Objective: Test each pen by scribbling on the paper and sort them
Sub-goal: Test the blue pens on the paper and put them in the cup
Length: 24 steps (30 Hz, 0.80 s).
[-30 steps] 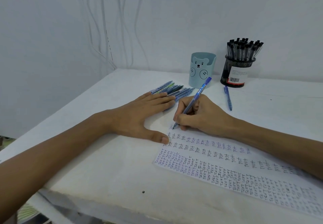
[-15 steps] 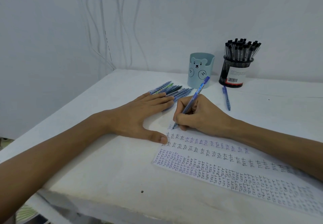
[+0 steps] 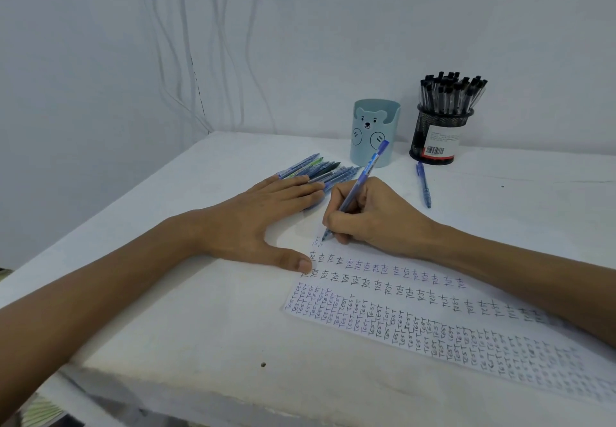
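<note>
On the white table (image 3: pixel 200 326), the right hand (image 3: pixel 373 216) holds a translucent blue ballpoint pen (image 3: pixel 361 179). Its fingers (image 3: pixel 336 219) pinch the lower barrel, and the tip touches the upper left corner of the white paper sheet (image 3: pixel 416 320), which is covered in rows of handwritten "test". The left hand (image 3: pixel 253 219) lies flat, palm down, beside the sheet. Its fingers (image 3: pixel 300 186) are straight and pressed together, the thumb is spread, and the thumb tip is at the paper's edge. The fingertips reach a row of blue and green pens (image 3: pixel 320 169). Behind these stand a light-blue bear-print holder (image 3: pixel 375 133) and a black mesh holder (image 3: pixel 436 136) packed with black-capped pens (image 3: pixel 450 93). One loose blue pen (image 3: pixel 424 186) lies near the mesh holder.
</note>
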Motion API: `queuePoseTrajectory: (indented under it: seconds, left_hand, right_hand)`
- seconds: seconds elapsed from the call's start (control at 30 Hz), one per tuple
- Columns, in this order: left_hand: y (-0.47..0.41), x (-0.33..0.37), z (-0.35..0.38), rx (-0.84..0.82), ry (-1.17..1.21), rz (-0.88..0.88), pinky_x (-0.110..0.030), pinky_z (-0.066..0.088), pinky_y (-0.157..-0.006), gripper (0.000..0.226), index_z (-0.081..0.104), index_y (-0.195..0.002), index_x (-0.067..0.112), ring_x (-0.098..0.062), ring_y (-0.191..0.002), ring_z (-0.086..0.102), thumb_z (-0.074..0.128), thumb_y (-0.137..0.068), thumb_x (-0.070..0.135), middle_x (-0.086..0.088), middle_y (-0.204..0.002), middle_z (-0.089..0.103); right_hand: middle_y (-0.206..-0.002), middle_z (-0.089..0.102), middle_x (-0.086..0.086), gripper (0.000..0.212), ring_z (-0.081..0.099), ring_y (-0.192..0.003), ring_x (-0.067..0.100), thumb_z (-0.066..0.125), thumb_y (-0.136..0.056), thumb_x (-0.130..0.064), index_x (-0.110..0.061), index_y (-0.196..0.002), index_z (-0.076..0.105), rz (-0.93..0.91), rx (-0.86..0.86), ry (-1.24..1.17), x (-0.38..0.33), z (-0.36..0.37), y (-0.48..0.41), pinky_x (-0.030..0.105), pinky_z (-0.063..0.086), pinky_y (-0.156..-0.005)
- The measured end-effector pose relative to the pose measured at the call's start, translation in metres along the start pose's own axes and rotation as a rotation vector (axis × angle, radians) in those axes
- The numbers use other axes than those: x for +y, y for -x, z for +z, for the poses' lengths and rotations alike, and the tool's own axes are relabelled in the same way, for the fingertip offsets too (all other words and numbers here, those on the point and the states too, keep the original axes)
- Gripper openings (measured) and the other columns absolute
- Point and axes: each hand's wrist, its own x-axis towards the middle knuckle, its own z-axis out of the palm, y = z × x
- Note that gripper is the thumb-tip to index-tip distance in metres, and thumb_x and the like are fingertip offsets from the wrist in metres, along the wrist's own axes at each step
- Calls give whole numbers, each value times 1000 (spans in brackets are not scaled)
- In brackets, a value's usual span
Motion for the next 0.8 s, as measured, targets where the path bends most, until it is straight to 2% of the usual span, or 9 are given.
queuePoseTrajectory:
  seconds: [0.1, 0.4, 0.7, 0.8]
  left_hand:
    - [0, 0, 0, 0, 5, 0, -42, 2, -130, 121, 9, -165, 25, 3, -155, -11, 34, -73, 100, 17, -172, 3]
    - [1, 0, -1, -10, 3, -2, -40, 1, -130, 120, 8, -165, 26, 4, -155, -12, 34, -73, 100, 17, -171, 1]
    - [1, 0, 0, 1, 3, 6, -43, 2, -130, 120, 9, -165, 25, 2, -156, -10, 35, -74, 99, 16, -172, 3]
    - [2, 0, 1, 12, 11, 7, -43, 3, -130, 119, 10, -165, 26, 2, -156, -9, 37, -75, 97, 16, -172, 4]
  right_hand:
    - [-59, 64, 17, 24, 42, -53, 20, 63, -89, -10, 11, -77, 62, 5, 14, 8, 2, 1, 0, 19, 37, -50]
    - [-56, 63, 8, 12, 41, -45, 8, 62, -87, 1, 9, -79, 60, 1, -2, -12, -1, -1, 1, 15, 36, -48]
    - [-57, 63, 8, 13, 41, -42, 6, 63, -87, -2, 6, -77, 60, 10, 26, 24, -2, 0, 1, 13, 35, -47]
    - [-57, 62, 10, 18, 39, -40, 8, 62, -90, -5, 1, -74, 57, 47, 48, -35, -1, 0, -2, 17, 33, -42]
